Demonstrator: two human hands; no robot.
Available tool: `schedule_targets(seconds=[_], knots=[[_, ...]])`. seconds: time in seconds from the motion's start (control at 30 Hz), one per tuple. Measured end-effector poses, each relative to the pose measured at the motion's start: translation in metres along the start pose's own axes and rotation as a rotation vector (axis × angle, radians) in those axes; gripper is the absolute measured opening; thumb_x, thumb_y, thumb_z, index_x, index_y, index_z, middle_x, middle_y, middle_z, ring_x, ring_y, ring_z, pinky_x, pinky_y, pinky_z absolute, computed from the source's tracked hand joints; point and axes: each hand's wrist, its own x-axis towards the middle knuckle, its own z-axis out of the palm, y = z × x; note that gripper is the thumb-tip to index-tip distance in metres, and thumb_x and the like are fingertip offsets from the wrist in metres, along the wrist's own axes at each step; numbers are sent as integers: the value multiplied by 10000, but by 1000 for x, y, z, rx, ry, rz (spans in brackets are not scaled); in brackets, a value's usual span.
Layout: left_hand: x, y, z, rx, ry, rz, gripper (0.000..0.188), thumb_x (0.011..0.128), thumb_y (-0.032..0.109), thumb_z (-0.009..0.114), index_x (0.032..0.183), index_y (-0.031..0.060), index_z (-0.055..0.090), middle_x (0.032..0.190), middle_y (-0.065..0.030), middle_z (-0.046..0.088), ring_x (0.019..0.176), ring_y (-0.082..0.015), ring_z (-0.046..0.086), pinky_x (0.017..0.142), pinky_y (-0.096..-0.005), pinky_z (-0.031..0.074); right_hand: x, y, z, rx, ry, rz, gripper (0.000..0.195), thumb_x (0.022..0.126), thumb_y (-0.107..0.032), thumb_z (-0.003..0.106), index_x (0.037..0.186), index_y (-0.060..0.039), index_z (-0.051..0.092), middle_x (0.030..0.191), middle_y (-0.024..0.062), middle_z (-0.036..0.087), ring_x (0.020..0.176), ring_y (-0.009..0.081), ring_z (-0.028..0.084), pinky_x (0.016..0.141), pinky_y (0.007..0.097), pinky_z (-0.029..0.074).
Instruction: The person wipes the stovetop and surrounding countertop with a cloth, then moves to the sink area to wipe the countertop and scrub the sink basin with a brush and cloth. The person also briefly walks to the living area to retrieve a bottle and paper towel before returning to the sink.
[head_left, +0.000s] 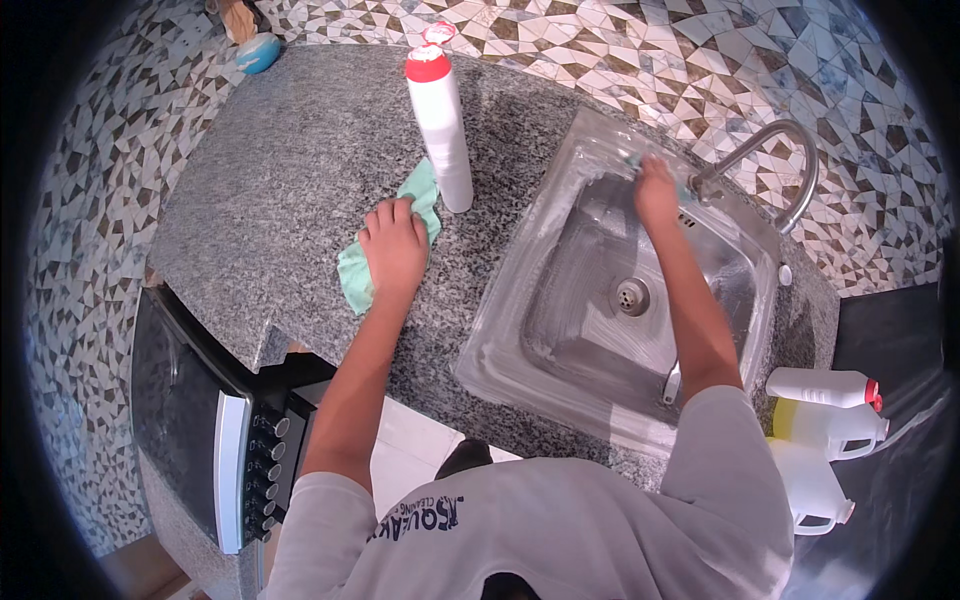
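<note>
My left hand (395, 244) rests on a light green cloth (352, 277) on the speckled granite counter (277, 150). Just right of that cloth stands a white plastic bottle (444, 142) with a red cap, its lid flipped up. At the back rim of the stainless steel sink (555, 300), my right hand (655, 191) presses a bluish-green cloth or pad, mostly hidden beneath it. Whitish residue coats the sink's rim and walls. A white-handled tool (672, 384) lies in the basin near the front, its far end hidden by my right forearm.
A curved metal faucet (802, 150) rises behind the sink. White plastic jugs (814, 480) and another red-capped bottle (821, 388) are at the right. The black stove (187, 405) with knobs is at the left. A blue round object (258, 53) sits at the counter's far left corner.
</note>
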Motion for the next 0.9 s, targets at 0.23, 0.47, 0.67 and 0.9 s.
schedule_targets(seconds=[0.23,0.47,0.67,0.9], knots=[[4,7,3,-35,7,29,250,838,197,456,1067,110,506,1026,-61,499,970,-248,458,808,-398,336,80,-79,38,148,-61,-45,461,910,-356,297,1254,-84,435,1340,91,384,1260,255,320,1015,441,252],[-3,-7,1,14,5,2,255,830,203,461,1058,105,517,1019,-63,504,969,-246,450,810,-393,330,35,-4,0,54,-162,172,484,918,-377,242,1318,-130,356,1406,63,283,1309,247,228,1044,469,186],[2,8,2,-16,30,37,261,835,202,454,1070,104,512,1018,-67,499,963,-253,454,813,-403,330,63,-30,16,96,-285,311,567,900,-459,262,1335,-101,326,1413,67,267,1318,254,202,1048,457,185],[3,3,6,-6,-1,44,269,845,214,442,1086,109,499,1033,-67,495,979,-255,458,811,-415,336,29,-28,14,-32,-68,12,506,914,-399,296,1351,-142,298,1396,31,307,1296,216,261,1054,426,194]])
